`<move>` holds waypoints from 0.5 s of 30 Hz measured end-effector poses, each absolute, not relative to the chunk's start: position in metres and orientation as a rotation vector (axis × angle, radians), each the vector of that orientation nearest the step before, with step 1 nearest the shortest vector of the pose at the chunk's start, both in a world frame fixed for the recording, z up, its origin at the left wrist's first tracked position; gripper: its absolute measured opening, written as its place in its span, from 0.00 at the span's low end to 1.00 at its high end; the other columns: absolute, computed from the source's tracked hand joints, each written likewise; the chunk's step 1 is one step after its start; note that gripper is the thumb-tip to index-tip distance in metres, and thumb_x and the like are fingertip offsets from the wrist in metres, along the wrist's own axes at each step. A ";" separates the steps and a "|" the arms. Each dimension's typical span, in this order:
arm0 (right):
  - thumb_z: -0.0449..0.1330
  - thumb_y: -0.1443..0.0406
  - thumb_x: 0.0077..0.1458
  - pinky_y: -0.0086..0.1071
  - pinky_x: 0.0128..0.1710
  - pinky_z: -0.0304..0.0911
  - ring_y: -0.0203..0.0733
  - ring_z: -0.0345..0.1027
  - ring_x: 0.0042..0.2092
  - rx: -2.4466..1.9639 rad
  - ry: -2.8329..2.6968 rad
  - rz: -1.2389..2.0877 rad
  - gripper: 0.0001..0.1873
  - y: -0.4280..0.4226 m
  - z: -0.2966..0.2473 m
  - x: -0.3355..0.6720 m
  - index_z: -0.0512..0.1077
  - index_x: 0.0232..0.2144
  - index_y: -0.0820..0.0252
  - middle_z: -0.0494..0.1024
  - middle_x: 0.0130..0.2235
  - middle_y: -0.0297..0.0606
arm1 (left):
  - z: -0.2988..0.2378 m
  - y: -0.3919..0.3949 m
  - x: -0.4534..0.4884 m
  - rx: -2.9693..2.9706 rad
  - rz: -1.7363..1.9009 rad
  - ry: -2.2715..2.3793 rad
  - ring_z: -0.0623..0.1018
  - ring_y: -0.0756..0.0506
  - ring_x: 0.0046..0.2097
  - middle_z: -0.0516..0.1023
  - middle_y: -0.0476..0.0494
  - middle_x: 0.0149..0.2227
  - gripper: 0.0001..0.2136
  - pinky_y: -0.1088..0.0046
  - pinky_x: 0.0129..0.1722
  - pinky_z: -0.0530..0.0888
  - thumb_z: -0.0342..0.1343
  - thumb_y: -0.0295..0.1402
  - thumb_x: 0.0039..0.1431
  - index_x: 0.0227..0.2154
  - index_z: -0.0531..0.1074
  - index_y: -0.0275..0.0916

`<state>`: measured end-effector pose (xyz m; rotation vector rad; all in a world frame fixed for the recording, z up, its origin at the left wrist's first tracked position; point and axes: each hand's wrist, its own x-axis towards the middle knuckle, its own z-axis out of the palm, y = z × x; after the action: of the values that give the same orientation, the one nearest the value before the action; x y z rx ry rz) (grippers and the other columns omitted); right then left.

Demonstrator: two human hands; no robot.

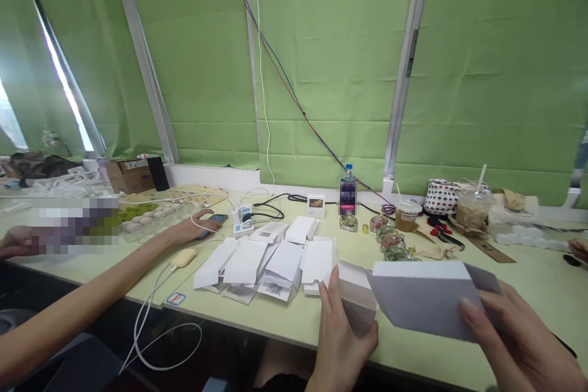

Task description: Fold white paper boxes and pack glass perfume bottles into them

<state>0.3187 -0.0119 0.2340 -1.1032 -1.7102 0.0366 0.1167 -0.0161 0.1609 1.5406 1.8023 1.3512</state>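
White cardboard box (422, 300) up over the green counter (528, 266): left hand (342, 331) grips its open end, right hand (519, 343) clamps the flap.

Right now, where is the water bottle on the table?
Head view: the water bottle stands upright near the far edge of the table, right of centre, between a small white display and a lidded drink cup.

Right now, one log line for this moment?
left hand, right hand: both grip white carton | ahead: pile of flat cartons | co-worker's hand: at phone
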 end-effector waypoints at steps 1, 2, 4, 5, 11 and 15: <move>0.50 0.53 0.62 0.29 0.39 0.65 0.45 0.68 0.46 -1.064 -1.732 0.047 0.13 -0.008 0.241 0.314 0.67 0.36 0.54 0.71 0.48 0.40 | 0.161 -0.015 0.116 1.556 1.330 1.794 0.38 0.29 0.68 0.44 0.35 0.68 0.43 0.52 0.61 0.60 0.57 0.30 0.47 0.65 0.40 0.39; 0.50 0.54 0.62 0.28 0.37 0.65 0.44 0.68 0.45 -1.017 -1.758 0.043 0.13 -0.003 0.247 0.309 0.68 0.35 0.55 0.71 0.46 0.40 | 0.162 -0.015 0.115 1.562 1.320 1.789 0.38 0.29 0.68 0.44 0.35 0.68 0.44 0.52 0.60 0.61 0.56 0.30 0.47 0.65 0.39 0.40; 0.50 0.56 0.62 0.28 0.37 0.66 0.44 0.69 0.46 -0.936 -1.826 0.007 0.12 0.006 0.256 0.297 0.68 0.35 0.55 0.73 0.44 0.41 | 0.162 -0.014 0.115 1.560 1.341 1.790 0.41 0.29 0.68 0.45 0.35 0.67 0.44 0.53 0.60 0.61 0.56 0.30 0.47 0.65 0.39 0.40; 0.50 0.57 0.63 0.28 0.39 0.66 0.44 0.69 0.46 -0.897 -1.856 -0.022 0.11 0.011 0.259 0.291 0.68 0.35 0.55 0.73 0.44 0.41 | 0.162 -0.013 0.115 1.564 1.360 1.790 0.44 0.30 0.68 0.47 0.34 0.67 0.44 0.53 0.60 0.62 0.57 0.30 0.47 0.65 0.39 0.40; 0.47 0.62 0.65 0.27 0.37 0.68 0.40 0.72 0.45 -0.786 -2.071 -0.079 0.10 0.027 0.269 0.274 0.67 0.37 0.55 0.71 0.48 0.43 | 0.165 -0.012 0.114 1.610 1.386 1.788 0.53 0.34 0.67 0.50 0.33 0.66 0.46 0.57 0.61 0.62 0.58 0.29 0.45 0.65 0.38 0.35; 0.46 0.63 0.65 0.29 0.38 0.69 0.40 0.72 0.45 -0.773 -2.122 -0.114 0.10 0.029 0.273 0.278 0.67 0.37 0.55 0.71 0.49 0.43 | 0.164 -0.013 0.117 1.587 1.421 1.823 0.54 0.34 0.66 0.52 0.35 0.66 0.48 0.56 0.62 0.60 0.58 0.27 0.42 0.65 0.39 0.37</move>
<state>0.2779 0.0286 0.2727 -0.7728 -2.1218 -0.1135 0.1170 -0.0126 0.1642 1.5868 1.8233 1.4214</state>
